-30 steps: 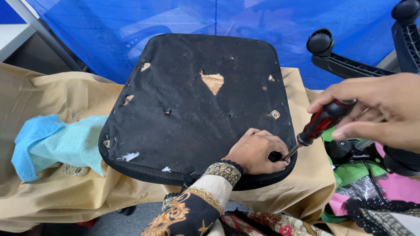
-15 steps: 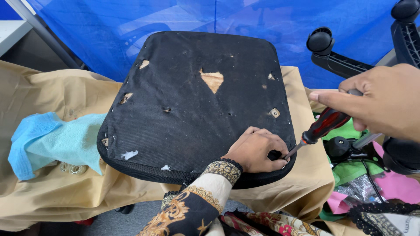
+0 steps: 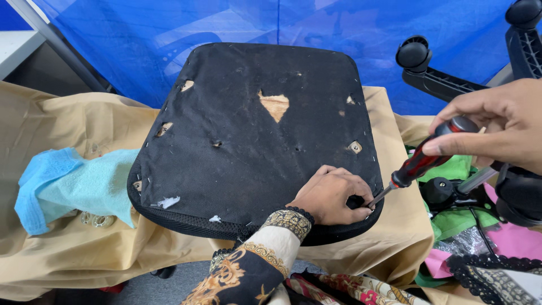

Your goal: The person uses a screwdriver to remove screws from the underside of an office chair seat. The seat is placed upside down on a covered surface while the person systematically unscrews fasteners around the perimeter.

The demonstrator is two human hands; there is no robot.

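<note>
Screwdriver (image 3: 420, 162), red-black handle, clamped in right hand (image 3: 497, 127), tip at near right edge of black chair seat (image 3: 254, 141) lying underside up on tan cloth (image 3: 79, 248). Left hand (image 3: 333, 195) curled shut, pressing seat beside tip. Seat looks stiff, bulky; hold by rim.

Red-and-black screwdriver (image 3: 420, 162) slants tip-down onto the torn black seat cushion (image 3: 254, 141), lying upside down.

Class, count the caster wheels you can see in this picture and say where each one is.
2. One caster wheel sits at the upper right on a black chair-base arm; another is in the top right corner. Others may be out of frame.
</note>
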